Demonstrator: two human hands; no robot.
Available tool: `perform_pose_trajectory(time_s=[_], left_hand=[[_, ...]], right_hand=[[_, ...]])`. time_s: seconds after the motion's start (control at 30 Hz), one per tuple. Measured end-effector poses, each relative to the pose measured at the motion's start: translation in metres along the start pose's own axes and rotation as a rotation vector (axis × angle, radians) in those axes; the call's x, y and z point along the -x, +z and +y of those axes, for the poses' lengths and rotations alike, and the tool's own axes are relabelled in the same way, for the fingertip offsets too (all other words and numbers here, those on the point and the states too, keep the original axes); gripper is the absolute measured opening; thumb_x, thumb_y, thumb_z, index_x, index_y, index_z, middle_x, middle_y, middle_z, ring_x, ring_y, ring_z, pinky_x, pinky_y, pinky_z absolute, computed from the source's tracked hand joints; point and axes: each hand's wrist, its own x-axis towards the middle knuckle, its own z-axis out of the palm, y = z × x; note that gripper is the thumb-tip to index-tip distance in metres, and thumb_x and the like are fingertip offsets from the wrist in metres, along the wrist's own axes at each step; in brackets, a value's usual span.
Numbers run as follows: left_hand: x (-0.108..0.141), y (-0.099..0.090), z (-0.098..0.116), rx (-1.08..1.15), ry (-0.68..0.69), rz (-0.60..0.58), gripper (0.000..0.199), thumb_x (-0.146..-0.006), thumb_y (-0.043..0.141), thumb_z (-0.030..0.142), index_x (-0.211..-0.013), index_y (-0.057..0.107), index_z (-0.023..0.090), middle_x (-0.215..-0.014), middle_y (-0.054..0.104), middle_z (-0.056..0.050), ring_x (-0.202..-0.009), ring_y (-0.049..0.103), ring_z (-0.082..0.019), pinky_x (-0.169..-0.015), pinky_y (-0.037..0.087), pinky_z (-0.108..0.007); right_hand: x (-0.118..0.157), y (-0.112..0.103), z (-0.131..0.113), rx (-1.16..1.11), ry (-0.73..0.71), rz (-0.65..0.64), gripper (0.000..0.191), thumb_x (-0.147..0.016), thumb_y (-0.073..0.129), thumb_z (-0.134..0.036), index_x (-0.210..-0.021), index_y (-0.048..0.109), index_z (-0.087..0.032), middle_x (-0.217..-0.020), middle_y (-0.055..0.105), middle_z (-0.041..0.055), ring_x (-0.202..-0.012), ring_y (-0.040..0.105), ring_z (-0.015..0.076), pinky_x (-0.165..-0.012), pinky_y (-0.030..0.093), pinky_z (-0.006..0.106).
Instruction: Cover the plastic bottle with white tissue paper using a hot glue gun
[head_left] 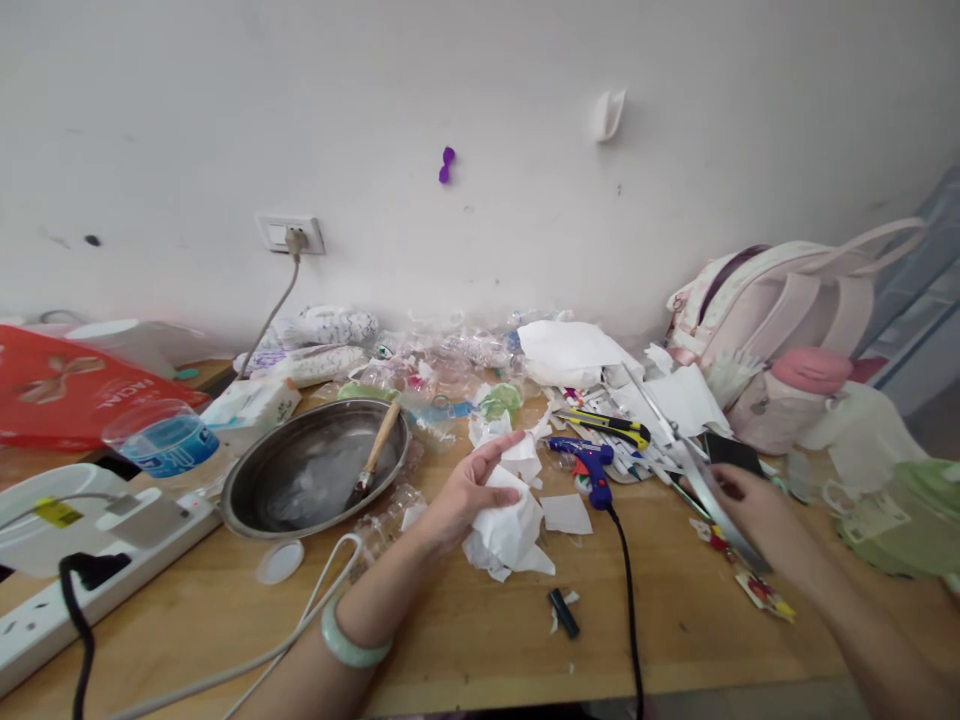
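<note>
My left hand is closed on a crumpled piece of white paper, with more torn white paper just above the fingers. In my right hand is a pair of scissors, slightly blurred, their blades pointing up and to the left. The scissors are apart from the paper. Between the two hands lie a blue hot glue gun with a black cord and a yellow-and-black utility knife. A small square of white paper rests beside the left hand.
At left stand a metal basin with a wooden-handled brush and a white power strip. A white cable crosses the front. Plastic bottles line the wall. A pink backpack is at right; a small black cylinder lies in front.
</note>
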Motion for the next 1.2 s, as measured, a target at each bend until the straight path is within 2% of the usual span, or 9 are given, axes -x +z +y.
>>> perform_pose_trajectory(time_s=[0.13, 0.3, 0.47, 0.57, 0.67, 0.87, 0.97, 1.07, 1.2], left_hand=[[-0.001, -0.002, 0.001, 0.023, -0.006, -0.038, 0.064, -0.053, 0.076, 0.007, -0.113, 0.061, 0.022, -0.091, 0.069, -0.003, -0.070, 0.062, -0.014, -0.065, 0.046, -0.023], [-0.001, -0.006, -0.001, -0.004, -0.036, -0.063, 0.063, -0.054, 0.076, 0.010, -0.114, 0.061, 0.020, -0.088, 0.069, -0.005, -0.068, 0.063, -0.015, -0.064, 0.046, -0.024], [-0.002, -0.007, -0.002, -0.020, -0.044, -0.064, 0.064, -0.055, 0.076, 0.012, -0.117, 0.059, 0.020, -0.089, 0.069, -0.006, -0.072, 0.064, -0.018, -0.068, 0.046, -0.026], [-0.001, -0.006, -0.001, -0.015, -0.041, -0.070, 0.065, -0.056, 0.075, 0.012, -0.118, 0.058, 0.021, -0.090, 0.069, -0.005, -0.073, 0.064, -0.017, -0.068, 0.046, -0.026], [0.000, -0.005, -0.001, -0.014, -0.029, -0.091, 0.064, -0.057, 0.074, 0.012, -0.118, 0.058, 0.021, -0.090, 0.069, -0.005, -0.072, 0.063, -0.016, -0.066, 0.045, -0.025], [-0.001, -0.006, -0.001, 0.010, -0.016, -0.128, 0.059, -0.059, 0.073, 0.011, -0.115, 0.060, 0.022, -0.087, 0.068, -0.003, -0.065, 0.060, -0.012, -0.061, 0.043, -0.022], [-0.001, -0.008, -0.001, -0.008, -0.024, -0.154, 0.057, -0.059, 0.074, 0.012, -0.113, 0.062, 0.024, -0.104, 0.065, -0.005, -0.072, 0.060, -0.014, -0.064, 0.044, -0.024], [-0.001, -0.009, -0.001, -0.066, 0.030, -0.130, 0.056, -0.061, 0.073, 0.010, -0.113, 0.062, 0.028, -0.118, 0.059, -0.003, -0.071, 0.057, -0.010, -0.064, 0.043, -0.022], [-0.002, -0.008, -0.001, -0.116, 0.084, -0.067, 0.052, -0.062, 0.072, 0.010, -0.111, 0.063, 0.027, -0.112, 0.061, -0.003, -0.069, 0.054, -0.008, -0.062, 0.041, -0.020]], right_hand=[[-0.053, -0.028, -0.011, 0.483, 0.139, -0.017, 0.043, -0.076, 0.048, -0.053, -0.080, 0.067, -0.015, -0.081, 0.068, 0.0143, -0.074, 0.063, 0.0280, -0.059, 0.042, 0.032], [-0.095, -0.010, 0.012, 0.691, 0.152, -0.128, 0.040, -0.081, 0.051, -0.039, -0.093, 0.069, -0.006, -0.095, 0.067, 0.0221, -0.087, 0.064, 0.0305, -0.064, 0.044, 0.031], [-0.100, 0.009, 0.025, 0.685, 0.125, -0.103, 0.034, -0.082, 0.040, -0.017, -0.090, 0.070, -0.002, -0.097, 0.067, 0.0252, -0.090, 0.064, 0.0302, -0.070, 0.045, 0.032], [-0.087, 0.009, 0.001, 0.632, 0.057, -0.024, 0.036, -0.084, 0.039, -0.021, -0.094, 0.068, -0.003, -0.102, 0.065, 0.0247, -0.098, 0.060, 0.0314, -0.080, 0.043, 0.035], [-0.062, 0.019, -0.041, 0.157, -0.107, 0.111, 0.036, -0.085, 0.044, -0.038, -0.097, 0.066, -0.012, -0.103, 0.065, 0.0157, -0.093, 0.061, 0.0263, -0.083, 0.044, 0.035], [-0.015, 0.077, -0.109, -0.576, -0.369, -0.541, 0.074, -0.063, 0.071, -0.053, -0.125, 0.046, -0.020, -0.114, 0.060, 0.0098, -0.088, 0.060, 0.0200, -0.073, 0.049, 0.030], [-0.016, 0.089, -0.121, -0.612, -0.312, -0.750, 0.051, -0.065, 0.071, -0.044, -0.106, 0.058, -0.017, -0.088, 0.065, 0.0049, -0.070, 0.060, 0.0161, -0.062, 0.048, 0.026], [-0.035, 0.077, -0.115, -0.511, -0.181, -0.596, 0.027, -0.068, 0.065, -0.035, -0.086, 0.062, -0.015, -0.070, 0.064, 0.0030, -0.058, 0.058, 0.0163, -0.055, 0.046, 0.027], [-0.068, 0.043, -0.089, -0.231, -0.018, 0.100, 0.039, -0.072, 0.055, -0.025, -0.109, 0.057, -0.013, -0.099, 0.065, 0.0125, -0.089, 0.062, 0.0259, -0.080, 0.047, 0.037]])
